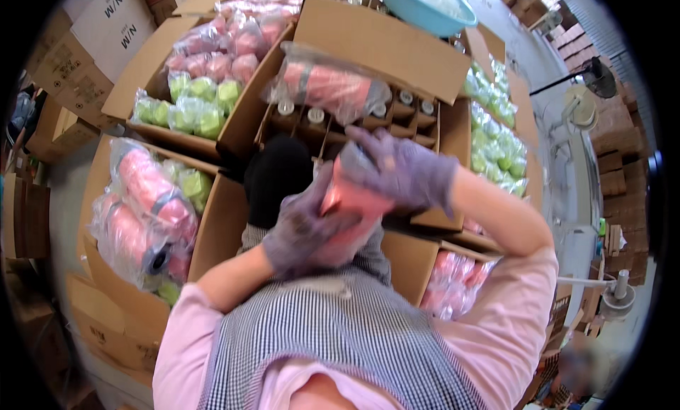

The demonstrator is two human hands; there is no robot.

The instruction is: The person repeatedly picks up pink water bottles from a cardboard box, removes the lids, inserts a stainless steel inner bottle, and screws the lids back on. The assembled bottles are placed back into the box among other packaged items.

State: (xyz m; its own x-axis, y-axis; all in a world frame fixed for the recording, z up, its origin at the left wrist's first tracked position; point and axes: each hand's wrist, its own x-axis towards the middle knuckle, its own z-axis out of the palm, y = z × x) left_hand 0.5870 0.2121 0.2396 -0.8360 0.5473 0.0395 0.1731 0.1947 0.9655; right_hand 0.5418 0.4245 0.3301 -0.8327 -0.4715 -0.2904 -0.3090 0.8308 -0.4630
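Observation:
My left hand (303,224), in a purple-grey glove, is closed around the body of a pink bottle-shaped container (360,199) in front of my lap. On its grey upper end, the fingers of my gloved right hand (411,167) are curled; they are slightly blurred. The container leans up and away from me. Just beyond my hands, a similar pink container with grey bands (327,84), wrapped in clear plastic, lies across a divided carton (457,144). Jars with shiny lids (315,115) stand in some compartments of that carton.
To the left, an open carton (209,229) carries bagged pink containers (145,197). Bagged pink and green pieces (205,105) fill another carton behind it. More green pieces (496,144) sit at the right. A light-blue basin (432,17) rests at the back.

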